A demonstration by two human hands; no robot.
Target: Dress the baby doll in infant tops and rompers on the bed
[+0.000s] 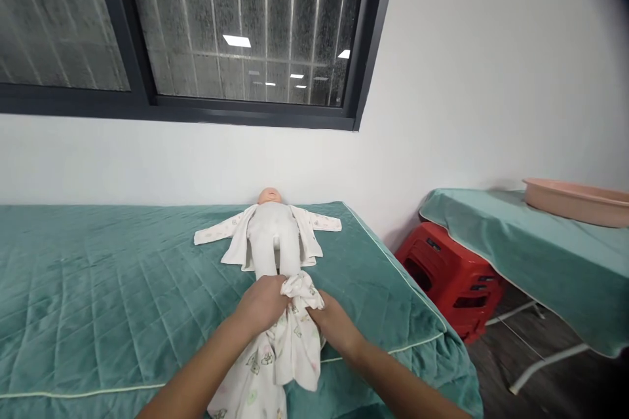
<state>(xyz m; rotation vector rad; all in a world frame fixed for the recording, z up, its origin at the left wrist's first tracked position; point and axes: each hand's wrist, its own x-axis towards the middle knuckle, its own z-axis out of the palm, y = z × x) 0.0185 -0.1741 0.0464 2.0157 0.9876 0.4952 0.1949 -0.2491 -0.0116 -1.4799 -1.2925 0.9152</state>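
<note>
A baby doll [270, 195] lies on its back on the green quilted cover [122, 294], its head toward the wall. It wears a white bodysuit or similar garment, and an open white patterned jacket [310, 242] has its sleeves spread to both sides. At the doll's feet, my left hand [265, 303] and my right hand [337, 324] are closed on bunched white printed pants [295, 347]. The legs of the pants hang down toward me. The doll's feet are hidden behind the cloth and my left hand.
Red plastic stools [449, 278] stand right of the bed, beside a second table [491, 216] with a green cloth. A pink basin [577, 201] rests on that table. A dark-framed window [246, 33] is in the wall behind.
</note>
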